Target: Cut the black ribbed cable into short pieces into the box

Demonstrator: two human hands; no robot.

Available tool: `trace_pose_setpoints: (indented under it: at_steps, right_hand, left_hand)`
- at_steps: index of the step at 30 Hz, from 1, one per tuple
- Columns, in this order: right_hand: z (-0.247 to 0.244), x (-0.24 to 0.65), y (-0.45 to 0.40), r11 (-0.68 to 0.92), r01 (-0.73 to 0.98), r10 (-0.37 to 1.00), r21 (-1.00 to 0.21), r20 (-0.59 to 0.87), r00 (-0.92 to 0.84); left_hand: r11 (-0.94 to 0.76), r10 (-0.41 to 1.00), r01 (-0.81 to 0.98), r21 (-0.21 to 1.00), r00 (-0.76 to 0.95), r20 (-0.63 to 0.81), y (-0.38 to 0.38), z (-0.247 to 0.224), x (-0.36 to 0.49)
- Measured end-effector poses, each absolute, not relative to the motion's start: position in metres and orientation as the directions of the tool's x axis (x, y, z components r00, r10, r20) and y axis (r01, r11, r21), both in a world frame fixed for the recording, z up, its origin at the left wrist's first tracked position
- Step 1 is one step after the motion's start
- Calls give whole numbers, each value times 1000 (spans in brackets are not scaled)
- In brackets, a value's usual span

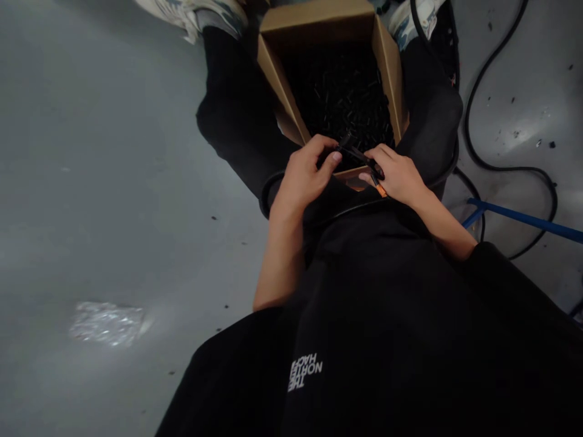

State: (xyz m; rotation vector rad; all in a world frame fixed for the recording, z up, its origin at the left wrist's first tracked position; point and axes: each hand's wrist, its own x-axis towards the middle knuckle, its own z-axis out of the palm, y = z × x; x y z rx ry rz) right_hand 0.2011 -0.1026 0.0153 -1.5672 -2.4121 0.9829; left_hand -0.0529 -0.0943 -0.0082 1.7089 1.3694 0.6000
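Note:
An open cardboard box (319, 17) stands on the floor between my legs, with many small black pieces (348, 91) inside. Over its near edge, my left hand (314, 167) pinches a small black piece (346, 141) between thumb and fingers. My right hand (396, 173) is closed round a dark scissor-like tool (376, 170) with some orange at its handle end. The tool's narrow tip points left and reaches the black piece by my left fingertips. Exactly where tip and piece touch is too dark to tell.
Black cables (471, 130) curve over the grey floor at the right, near a blue bar (532, 218). A crumpled clear plastic piece (107, 323) lies at the lower left. Small dark scraps are scattered about. My shoes flank the box.

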Motion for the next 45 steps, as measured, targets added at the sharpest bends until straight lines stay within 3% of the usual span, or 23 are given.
trace_pose_setpoints:
  at_steps: [6,16,23,29,34,39,45]
  right_hand:
    - [21,202,-101,273,747,816,-606,-266,-514]
    - [25,208,-101,290,649,771,-703,-230,-594]
    - [34,209,-97,300,548,722,-780,-190,-665]
    - [40,202,-99,298,679,757,-672,-267,-596]
    - [37,204,-99,268,665,746,-697,-286,-601]
    - [38,205,-101,269,604,745,-750,-235,-624]
    - [37,199,-109,300,565,770,-768,-154,-619]
  left_hand:
    - [-93,909,512,854,394,-137,-98,-4,-51]
    - [26,818,230,973,555,-153,-92,-6,-55]
    - [164,721,113,980,664,-197,-88,-1,-65]
    - [50,758,225,973,626,-183,-89,2,-60]
    - [18,788,299,954,583,-198,-89,6,-60]
    - [173,697,136,975,683,-219,-86,2,-60]
    - [390,661,-101,915,723,-201,-85,-2,-60]
